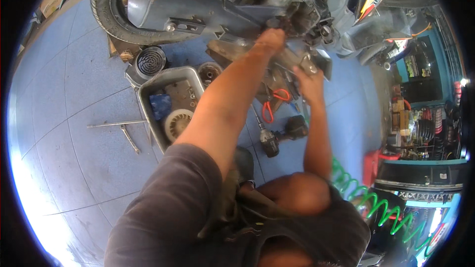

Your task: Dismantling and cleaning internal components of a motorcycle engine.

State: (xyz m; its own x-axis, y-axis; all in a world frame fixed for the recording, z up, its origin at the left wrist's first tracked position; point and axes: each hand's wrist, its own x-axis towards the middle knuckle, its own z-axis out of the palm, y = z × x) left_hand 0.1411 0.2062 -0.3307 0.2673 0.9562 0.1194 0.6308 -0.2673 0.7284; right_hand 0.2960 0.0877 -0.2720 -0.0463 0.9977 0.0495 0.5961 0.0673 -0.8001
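My left hand (pixel 270 39) reaches into the scooter's dark, open engine housing (pixel 303 12), beside the rear of the exhaust muffler (pixel 173 7); its fingers are closed round something dark and blurred that I cannot make out. My right hand (pixel 309 84) is lower and to the right, closed on a dirty metal cover (pixel 297 59) that lies at an angle below the housing. Under my hands lie red-handled pliers (pixel 267 111), other hand tools and a dark power impact driver (pixel 268 142) with a long extension.
A grey tray (pixel 144 104) holds a fan wheel (pixel 177 124) and small parts. A round grille cover (pixel 150 59), a ratchet wrench (pixel 129 138) and a long bar lie on the tiled floor. The rear tyre (pixel 103 7) stands behind. A green coiled hose (pixel 378 207) and crowded shelves are at right.
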